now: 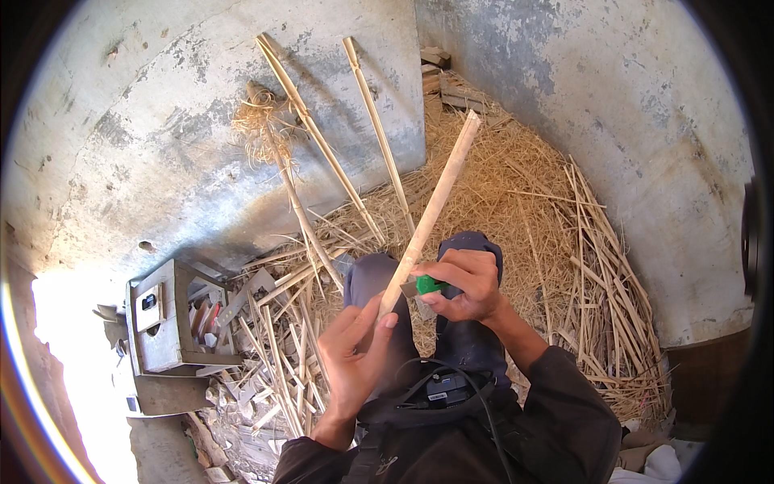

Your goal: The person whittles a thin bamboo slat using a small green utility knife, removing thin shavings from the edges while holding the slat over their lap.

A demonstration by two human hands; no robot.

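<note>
My left hand [352, 348] is closed around the lower end of a long, pale bamboo strip [439, 196]. The strip slants up and to the right, over my knees. In my right hand [469, 284] is a green-handled knife [430, 284], the fingers wrapped round its handle. Its short metal blade lies against the strip, just above my left hand. Part of the handle is hidden by my fingers, and the strip's lowest end is covered by the left hand.
Split poles [313, 133] and a stick with a tuft of shavings [266, 125] lean on the far wall [185, 105]. Shavings [516, 218] cover the floor. Cut strips [617, 306] are heaped at the right. A wooden box [168, 319] stands at the left.
</note>
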